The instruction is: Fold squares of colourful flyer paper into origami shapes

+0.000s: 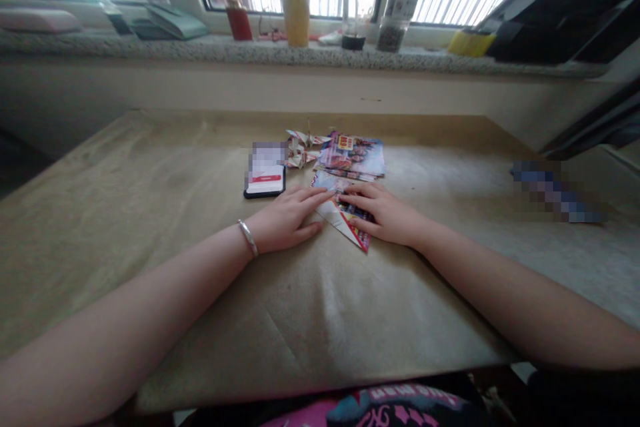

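Tan tabletop (300,320) ahead: I see left hand (290,215) and right hand (387,211) spread flat on a part-folded sheet (345,227); paper figures (299,160) look finished, leaflets (363,155) unfolded.

Silver bangle (247,238), pink-printed black top (345,411)

Around the paper sheet (346,225) on the table (300,320)
Leaflet stack (359,156) just behind it; phone (265,171) to its left; paper figures (300,159) behind-left; windowsill (320,60) far behind
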